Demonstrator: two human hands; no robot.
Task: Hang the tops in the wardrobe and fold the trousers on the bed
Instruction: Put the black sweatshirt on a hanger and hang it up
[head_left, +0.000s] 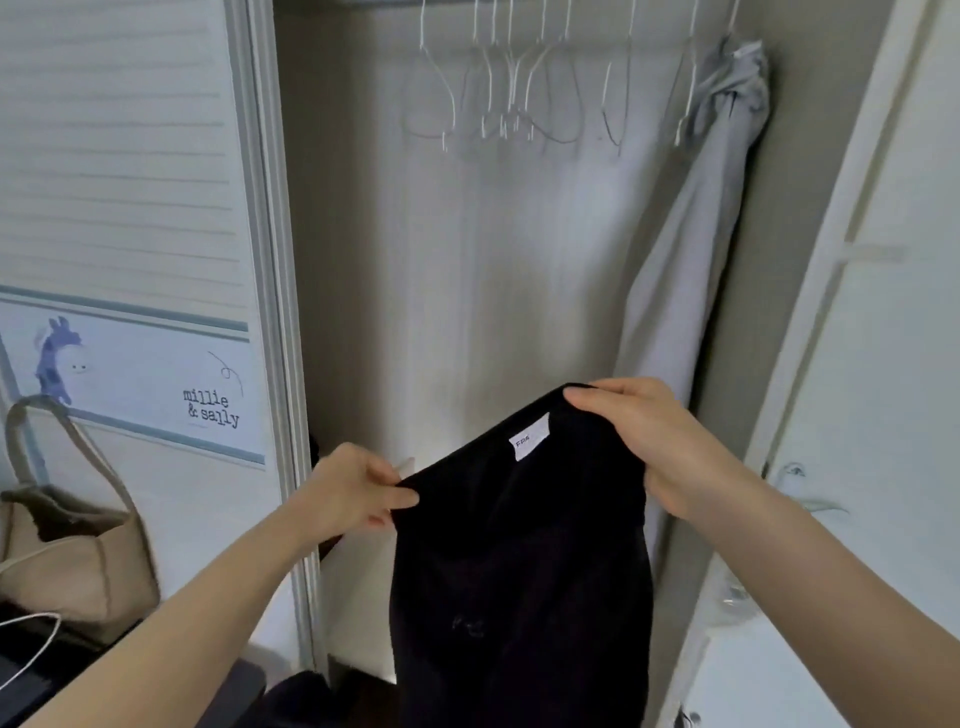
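The black garment (519, 545) hangs between both hands before the open wardrobe (493, 260). The left hand (353, 493) pinches its left top edge; the right hand (639, 441) grips the right edge. Empty hangers (509, 88) and a grey garment (691, 234) hang above; a beige bag (67, 545) stands at left.

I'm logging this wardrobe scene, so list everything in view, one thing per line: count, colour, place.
black garment: one, black with a white label, held up in front of the open wardrobe
wire hangers: several, exact count unclear, white or silver, hanging bare at the top of the wardrobe
grey garment: one, pale grey, hanging at the wardrobe's right side
wardrobe door: one, white with a printed panel, left
tote bag: one, beige, lower left against the door
left hand: one, pinches the black garment's left top edge
right hand: one, grips the black garment's right top edge
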